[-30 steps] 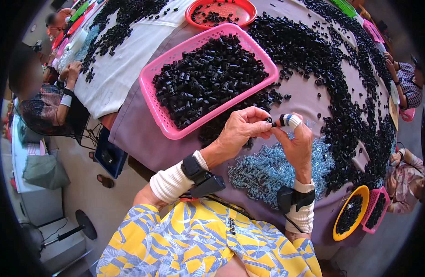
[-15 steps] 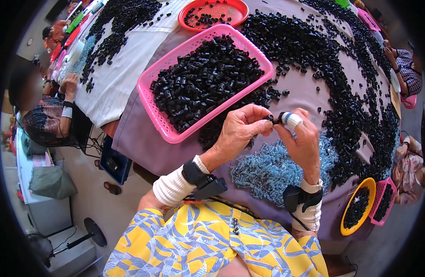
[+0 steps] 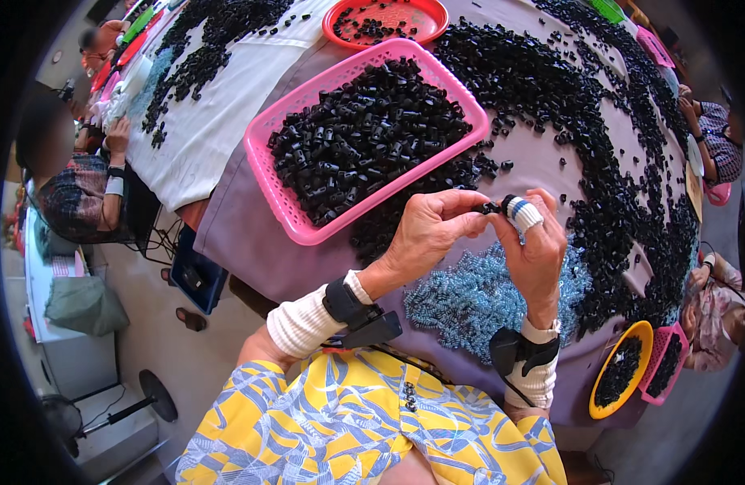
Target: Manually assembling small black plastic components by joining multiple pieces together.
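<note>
Over the near part of the table, my left hand (image 3: pixel 429 234) pinches a small black plastic piece (image 3: pixel 487 208), like part of a cord lock, between thumb and fingertips. My right hand (image 3: pixel 536 257) meets it there, thumb and fingers closed on the same spot. Whether the right fingers hold a second piece is hidden. A white knitted sleeve with blue and black bands (image 3: pixel 522 214) covers one right finger. Below my hands lies a heap of tiny bluish metal springs (image 3: pixel 461 299). Beside my left hand stands a pink basket (image 3: pixel 287 218) full of black cylindrical cord-lock pieces (image 3: pixel 364 137).
Loose black parts (image 3: pixel 534 77) spread across the cloth-covered table (image 3: pixel 251 218). A red tray (image 3: pixel 413 28) stands behind the basket. At the right edge are a yellow bowl (image 3: pixel 650 347) and a smaller pink basket (image 3: pixel 667 364). Co-workers (image 3: pixel 77 190) sit at left and right.
My fingertips have drawn closer together around the black piece, and the left hand has shifted slightly right. The view has moved a little; basket and heaps stay put.
</note>
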`<state>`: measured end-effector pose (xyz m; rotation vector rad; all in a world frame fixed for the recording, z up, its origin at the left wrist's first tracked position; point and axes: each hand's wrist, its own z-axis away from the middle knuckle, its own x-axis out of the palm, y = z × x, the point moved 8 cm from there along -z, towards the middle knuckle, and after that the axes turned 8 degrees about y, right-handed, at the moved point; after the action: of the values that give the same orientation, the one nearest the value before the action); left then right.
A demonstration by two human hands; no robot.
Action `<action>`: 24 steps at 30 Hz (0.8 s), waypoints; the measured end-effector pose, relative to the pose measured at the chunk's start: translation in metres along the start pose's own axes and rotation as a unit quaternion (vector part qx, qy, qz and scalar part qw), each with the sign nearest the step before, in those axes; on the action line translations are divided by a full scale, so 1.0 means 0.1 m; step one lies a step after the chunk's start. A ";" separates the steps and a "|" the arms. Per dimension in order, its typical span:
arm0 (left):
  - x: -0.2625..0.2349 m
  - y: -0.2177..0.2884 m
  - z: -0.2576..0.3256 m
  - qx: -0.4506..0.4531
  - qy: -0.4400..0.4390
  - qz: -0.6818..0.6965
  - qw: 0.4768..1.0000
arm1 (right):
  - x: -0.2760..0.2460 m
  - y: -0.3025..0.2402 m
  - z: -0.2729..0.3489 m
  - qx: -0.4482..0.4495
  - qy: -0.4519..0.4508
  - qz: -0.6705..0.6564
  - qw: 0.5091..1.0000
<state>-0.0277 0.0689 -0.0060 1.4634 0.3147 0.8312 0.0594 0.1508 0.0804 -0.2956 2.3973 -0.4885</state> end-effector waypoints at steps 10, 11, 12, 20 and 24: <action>-0.01 0.06 0.00 0.037 0.008 -0.064 0.997 | 0.03 -0.06 0.01 -0.017 -0.028 0.015 0.999; -0.01 0.06 0.00 0.037 0.008 -0.064 0.997 | 0.03 -0.04 0.02 -0.014 -0.030 0.016 0.999; 0.00 0.07 0.01 0.046 0.009 -0.053 0.997 | 0.03 -0.03 0.02 -0.012 -0.033 0.017 0.999; 0.03 0.09 0.02 0.046 -0.005 -0.065 0.997 | 0.01 -0.03 0.04 0.003 -0.044 0.070 0.997; 0.04 0.09 0.01 0.047 -0.004 -0.057 0.997 | 0.05 -0.05 0.07 0.016 -0.066 0.105 0.992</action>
<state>-0.0269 0.0697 0.0038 1.5215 0.4311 0.7269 0.0610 0.1424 0.0745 -0.0573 2.2570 -0.3967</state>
